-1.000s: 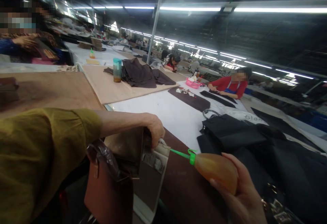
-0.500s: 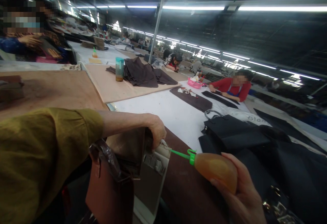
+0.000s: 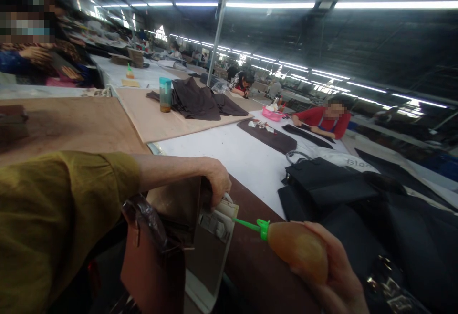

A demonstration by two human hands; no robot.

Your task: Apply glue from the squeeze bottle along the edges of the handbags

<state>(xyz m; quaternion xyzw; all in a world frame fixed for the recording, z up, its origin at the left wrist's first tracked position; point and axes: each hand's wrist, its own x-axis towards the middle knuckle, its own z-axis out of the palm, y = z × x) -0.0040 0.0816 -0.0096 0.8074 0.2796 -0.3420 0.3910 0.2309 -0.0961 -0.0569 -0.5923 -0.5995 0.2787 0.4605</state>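
Fluorescent tubes (image 3: 272,5) are mounted above the work tables (image 3: 214,151), on one of which dark fabric (image 3: 196,100) is piled. An amber bottle (image 3: 298,247) is grasped by the right hand (image 3: 331,261), its green nozzle (image 3: 246,225) directed at the upper edge of a pale-edged panel (image 3: 209,252), beside a brown bag (image 3: 153,271). Above the panel, the left hand (image 3: 218,180) is bent downward; its fingertips are hidden, so whether anything is pinched cannot be told.
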